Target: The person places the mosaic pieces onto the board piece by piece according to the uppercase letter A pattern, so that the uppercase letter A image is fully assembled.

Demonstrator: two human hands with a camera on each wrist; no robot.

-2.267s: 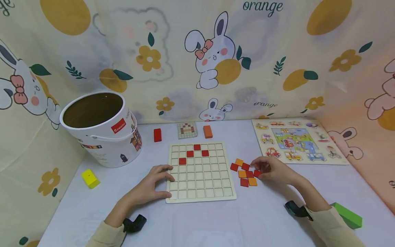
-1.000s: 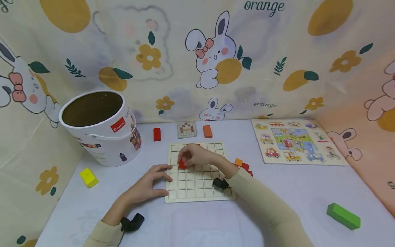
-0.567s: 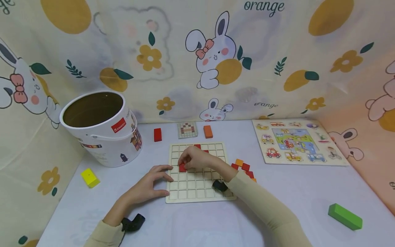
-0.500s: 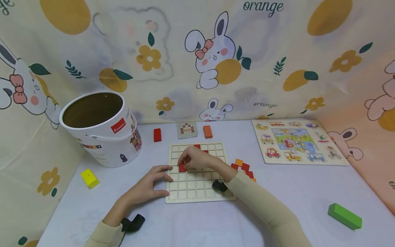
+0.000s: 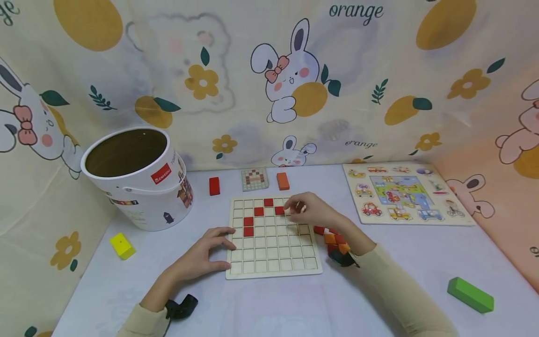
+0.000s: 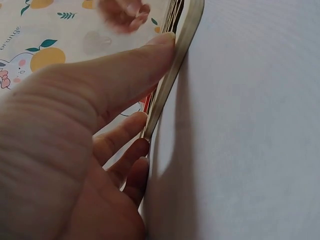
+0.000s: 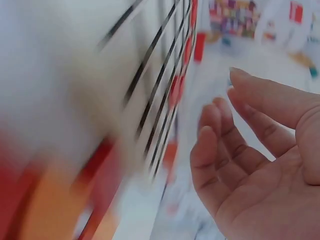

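Note:
A cream grid board (image 5: 278,267) lies mid-table, with several red square tiles (image 5: 248,231) set in its upper cells. My left hand (image 5: 206,250) rests at the board's left side, thumb and fingertips touching the edge; in the left wrist view the thumb (image 6: 135,67) lies along that rim. Above the board's upper right part is my right hand (image 5: 313,210), its fingers loosely bent. The right wrist view shows nothing between the thumb and fingers of that hand (image 7: 255,140). Loose red and orange tiles (image 5: 330,239) lie right of the board, partly hidden by the right wrist.
Behind the board sit a small pattern card (image 5: 254,179), a red block (image 5: 214,186) and an orange block (image 5: 283,181). A white bucket (image 5: 143,206) and yellow block (image 5: 123,246) stand left. To the right are a vehicle puzzle board (image 5: 358,196) and a green block (image 5: 470,295).
My right hand took a red tile from the pile to the board's left part, let it go below another red tile, and has moved back right. My left hand has stayed put.

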